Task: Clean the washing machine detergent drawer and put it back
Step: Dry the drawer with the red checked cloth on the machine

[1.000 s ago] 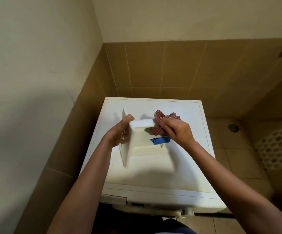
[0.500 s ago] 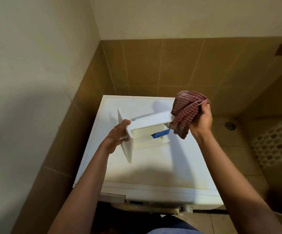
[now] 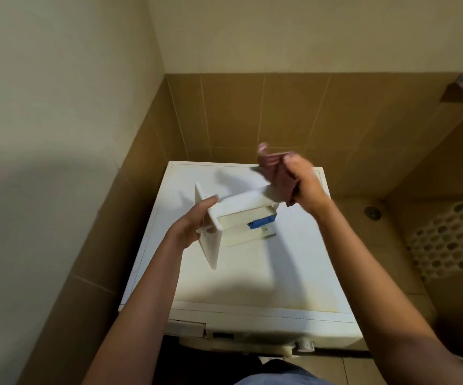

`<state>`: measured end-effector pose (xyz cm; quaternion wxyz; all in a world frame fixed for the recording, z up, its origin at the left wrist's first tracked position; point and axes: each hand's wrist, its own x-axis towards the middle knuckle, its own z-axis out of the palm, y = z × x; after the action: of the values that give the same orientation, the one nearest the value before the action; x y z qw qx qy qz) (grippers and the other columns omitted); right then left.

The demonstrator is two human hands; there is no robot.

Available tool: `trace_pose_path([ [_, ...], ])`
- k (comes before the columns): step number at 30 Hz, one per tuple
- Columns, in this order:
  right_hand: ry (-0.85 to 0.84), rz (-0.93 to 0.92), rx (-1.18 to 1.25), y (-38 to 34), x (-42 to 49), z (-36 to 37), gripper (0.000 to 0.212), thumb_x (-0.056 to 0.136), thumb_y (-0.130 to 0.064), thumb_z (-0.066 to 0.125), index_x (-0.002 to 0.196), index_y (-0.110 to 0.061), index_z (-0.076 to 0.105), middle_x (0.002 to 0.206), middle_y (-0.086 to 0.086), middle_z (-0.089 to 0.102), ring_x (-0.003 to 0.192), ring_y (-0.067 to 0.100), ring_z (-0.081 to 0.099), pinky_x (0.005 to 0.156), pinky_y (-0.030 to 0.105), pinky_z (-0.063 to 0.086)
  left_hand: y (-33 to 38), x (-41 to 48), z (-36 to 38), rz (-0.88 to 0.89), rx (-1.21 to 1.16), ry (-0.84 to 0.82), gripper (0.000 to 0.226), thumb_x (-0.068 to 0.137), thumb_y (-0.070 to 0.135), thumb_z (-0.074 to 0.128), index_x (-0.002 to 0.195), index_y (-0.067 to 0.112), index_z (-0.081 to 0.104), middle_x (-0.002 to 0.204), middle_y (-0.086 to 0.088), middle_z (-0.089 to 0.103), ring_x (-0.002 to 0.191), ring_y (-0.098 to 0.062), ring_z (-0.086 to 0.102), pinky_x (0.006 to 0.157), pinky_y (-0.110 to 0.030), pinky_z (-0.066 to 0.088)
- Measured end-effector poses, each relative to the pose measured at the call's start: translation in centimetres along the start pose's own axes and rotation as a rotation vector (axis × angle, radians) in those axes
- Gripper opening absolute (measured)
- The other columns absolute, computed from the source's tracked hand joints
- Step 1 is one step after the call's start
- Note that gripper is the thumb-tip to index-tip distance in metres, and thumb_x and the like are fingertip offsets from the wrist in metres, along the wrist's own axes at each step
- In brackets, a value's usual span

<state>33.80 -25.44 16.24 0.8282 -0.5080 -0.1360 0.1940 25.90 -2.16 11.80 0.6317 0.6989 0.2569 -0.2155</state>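
Observation:
The white detergent drawer (image 3: 241,215) is held in the air above the washing machine (image 3: 252,273), its front panel turned to the left and a blue insert showing inside. My left hand (image 3: 194,220) grips the drawer at its front panel end. My right hand (image 3: 302,184) holds a bunched red checked cloth (image 3: 277,173) against the drawer's far end. The cloth is blurred by motion.
The machine stands in a corner, with a plain wall on the left and brown tiles behind. To the right lie a tiled floor with a drain (image 3: 372,212) and a patterned mat or basket (image 3: 452,234). The machine's empty drawer slot (image 3: 187,327) is at the front left.
The right hand lifted the cloth off the drawer, raised it to the right, and has now brought it back down to the drawer's far end. The left hand keeps its hold.

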Motion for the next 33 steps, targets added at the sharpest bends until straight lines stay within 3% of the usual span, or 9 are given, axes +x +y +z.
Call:
trace_pose_path([
  [2, -0.108, 0.092, -0.625, 2.5, 0.2, 2.6, 0.029, 0.100, -0.024, 0.041, 0.108, -0.004, 0.061, 0.121, 0.019, 0.062, 0.109, 0.029, 0.061, 0.099, 0.048, 0.044, 0.1, 0.0, 0.5, -0.008, -0.002, 0.046, 0.044, 0.090, 0.071, 0.038, 0.088, 0.033, 0.061, 0.080, 0.011, 0.067, 0.076, -0.002, 0.058, 0.061, -0.025, 0.040],
  [4, -0.248, 0.075, -1.308, 5.8, 0.1, 4.3, 0.034, 0.103, -0.031, 0.032, 0.120, -0.018, 0.058, 0.127, 0.006, 0.060, 0.121, 0.022, 0.052, 0.109, 0.045, 0.028, 0.1, -0.6, 1.0, 0.012, 0.013, 0.075, 0.046, 0.091, 0.072, 0.030, 0.080, 0.038, 0.058, 0.058, 0.021, 0.064, 0.055, 0.006, 0.059, 0.042, -0.015, 0.042],
  [7, -0.217, -0.078, -1.661, 8.8, -0.5, 5.3, 0.044, 0.103, -0.033, 0.027, 0.145, -0.025, 0.036, 0.151, -0.003, 0.039, 0.143, 0.016, 0.026, 0.116, 0.040, 0.011, 0.2, -1.1, 1.3, 0.032, 0.038, 0.078, 0.044, 0.092, 0.073, 0.024, 0.090, 0.044, 0.056, 0.069, 0.023, 0.065, 0.062, 0.006, 0.059, 0.043, -0.015, 0.041],
  [11, -0.274, -0.151, -1.724, 9.4, -1.1, 5.4, 0.048, 0.102, -0.034, 0.030, 0.150, -0.025, 0.028, 0.156, -0.005, 0.027, 0.147, 0.016, 0.016, 0.114, 0.034, 0.015, -0.1, -0.1, 1.3, 0.034, 0.047, 0.086, 0.058, 0.092, 0.072, 0.025, 0.128, 0.035, 0.052, 0.105, 0.004, 0.062, 0.082, -0.004, 0.053, 0.063, -0.025, 0.038],
  [15, -0.365, -0.207, -1.724, 9.5, -1.4, 6.1, 0.049, 0.101, -0.029, 0.034, 0.149, -0.018, 0.031, 0.155, 0.001, 0.029, 0.146, 0.018, 0.021, 0.117, 0.037, 0.022, 0.4, 0.3, 2.0, 0.007, -0.048, 0.143, 0.062, 0.090, 0.073, 0.032, 0.120, 0.025, 0.059, 0.107, 0.001, 0.063, 0.082, -0.009, 0.057, 0.069, -0.029, 0.045],
  [19, -0.369, -0.199, -1.736, 8.4, -1.2, 5.0, 0.045, 0.102, -0.033, 0.034, 0.146, -0.027, 0.037, 0.154, -0.003, 0.034, 0.143, 0.017, 0.026, 0.116, 0.038, 0.021, 0.4, 0.5, 2.0, -0.025, -0.094, 0.234, 0.070, 0.085, 0.075, 0.041, 0.119, 0.018, 0.064, 0.112, -0.009, 0.069, 0.101, -0.025, 0.065, 0.096, -0.041, 0.051],
  [22, -0.211, -0.090, -1.746, 7.5, -1.3, 2.9, 0.043, 0.102, -0.041, 0.030, 0.144, -0.038, 0.037, 0.153, -0.008, 0.033, 0.143, 0.015, 0.025, 0.117, 0.042, 0.009, 0.3, 0.3, 1.6, -0.047, -0.080, 0.239, 0.075, 0.082, 0.077, 0.043, 0.118, 0.016, 0.064, 0.109, -0.010, 0.069, 0.098, -0.026, 0.065, 0.087, -0.036, 0.052],
  [27, 0.150, 0.222, -1.576, 5.1, -2.0, -1.7, 0.045, 0.103, -0.035, 0.029, 0.148, -0.033, 0.032, 0.158, -0.006, 0.021, 0.147, 0.019, 0.010, 0.116, 0.035, 0.007, 0.3, 0.4, 1.3, -0.064, -0.098, 0.208, 0.078, 0.079, 0.078, 0.047, 0.123, 0.015, 0.060, 0.112, -0.011, 0.067, 0.096, -0.023, 0.065, 0.076, -0.034, 0.050],
  [33, 0.179, 0.131, -1.698, 7.3, -1.9, 1.0, 0.048, 0.102, -0.026, 0.026, 0.150, -0.018, 0.027, 0.159, 0.002, 0.019, 0.147, 0.020, 0.009, 0.117, 0.034, 0.003, -0.1, 0.9, 2.1, -0.065, -0.114, 0.262, 0.075, 0.083, 0.076, 0.045, 0.124, 0.014, 0.057, 0.114, -0.013, 0.065, 0.101, -0.027, 0.064, 0.092, -0.041, 0.053],
])
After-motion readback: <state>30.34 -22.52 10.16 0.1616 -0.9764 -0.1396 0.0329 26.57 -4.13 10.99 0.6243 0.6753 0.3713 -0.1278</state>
